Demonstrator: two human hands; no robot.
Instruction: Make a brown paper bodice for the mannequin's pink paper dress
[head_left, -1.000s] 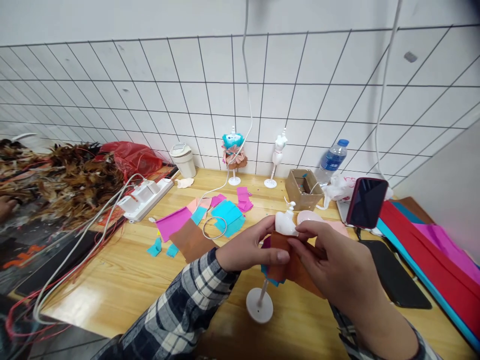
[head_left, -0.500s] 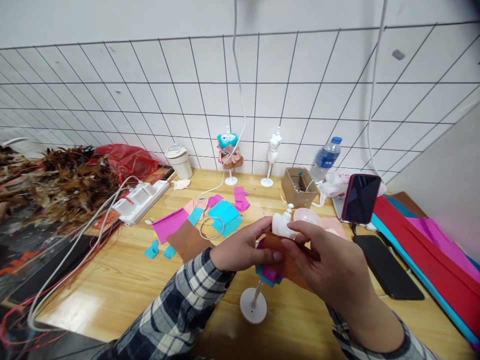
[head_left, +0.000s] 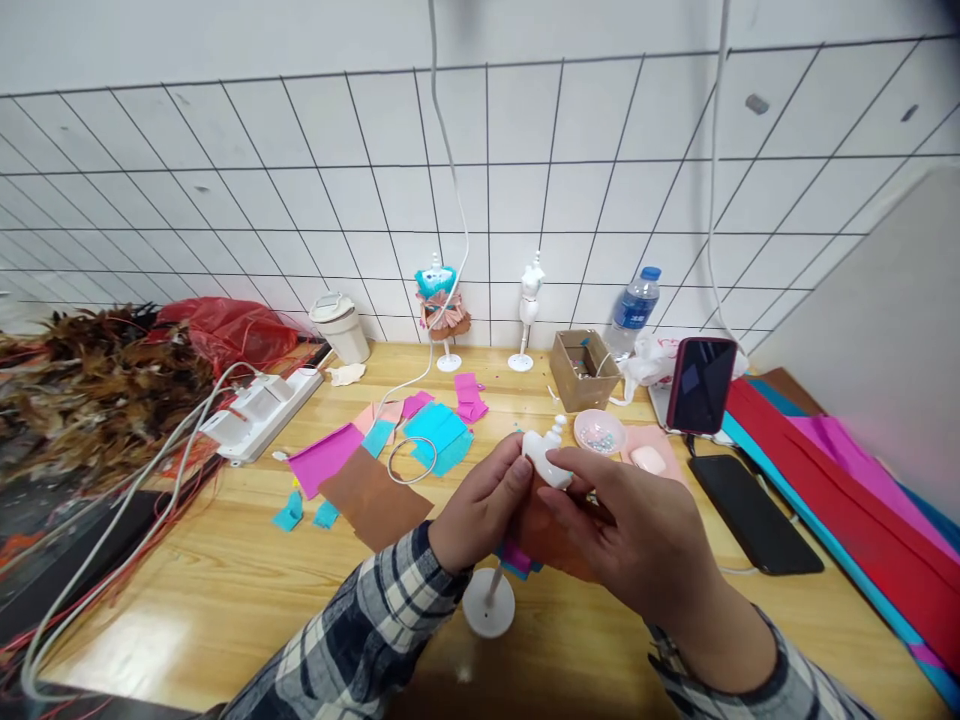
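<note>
A small white dress-form mannequin (head_left: 541, 460) leans to the right between my hands, its round stand base (head_left: 489, 603) below. Brown crepe paper (head_left: 546, 537) covers its body under the bust, and magenta and blue paper (head_left: 516, 560) shows beneath the brown. My left hand (head_left: 484, 500) is closed around the left side of the form, its thumb against the torso. My right hand (head_left: 646, 528) pinches the brown paper at the right side, its index finger touching the white chest. The fingertips partly hide the paper's upper edge.
Paper scraps, including a brown sheet (head_left: 376, 497), and a ring (head_left: 412, 460) lie left of centre. Behind stand a dressed mannequin (head_left: 445, 312), a bare mannequin (head_left: 529, 300), a cardboard box (head_left: 583, 372) and a bead bowl (head_left: 599, 432). Phones and a power strip (head_left: 262, 415) flank the workspace.
The view has shifted slightly to the right. The mannequin has turned a little in my hands, and more of its white chest shows above the brown paper. Both hands keep their hold.
</note>
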